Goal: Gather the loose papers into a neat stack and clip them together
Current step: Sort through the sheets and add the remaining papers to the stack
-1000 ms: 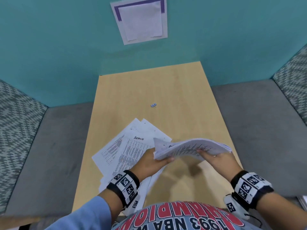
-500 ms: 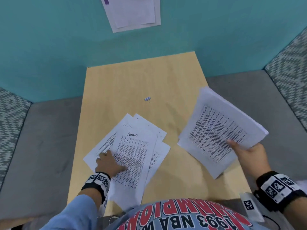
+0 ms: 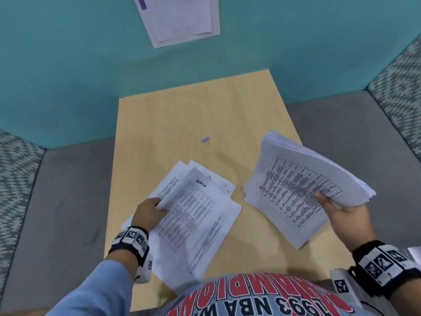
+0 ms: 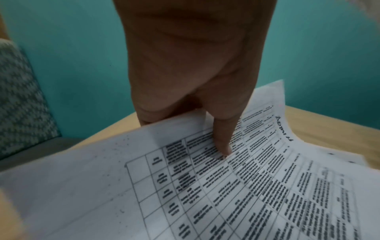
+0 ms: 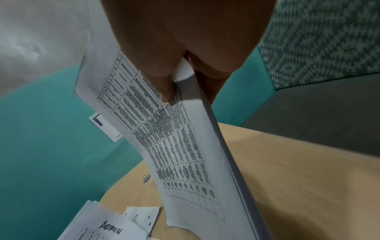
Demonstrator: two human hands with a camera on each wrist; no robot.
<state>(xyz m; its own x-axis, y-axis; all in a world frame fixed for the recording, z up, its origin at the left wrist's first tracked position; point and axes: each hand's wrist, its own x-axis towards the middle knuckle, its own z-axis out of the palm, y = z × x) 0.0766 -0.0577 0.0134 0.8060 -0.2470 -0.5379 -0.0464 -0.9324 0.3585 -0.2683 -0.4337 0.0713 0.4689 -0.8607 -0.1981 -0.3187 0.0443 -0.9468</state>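
Bare tabletop point(image 3: 193, 115) around binder clip point(image 3: 205, 139), seemingly unobstructed

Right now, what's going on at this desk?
A person is gathering printed sheets. The right hand holds a thick stack of papers above the wooden table. The left hand pinches the edge of the top sheet of the loose papers, which lie fanned on the table. The small binder clip lies untouched farther back.
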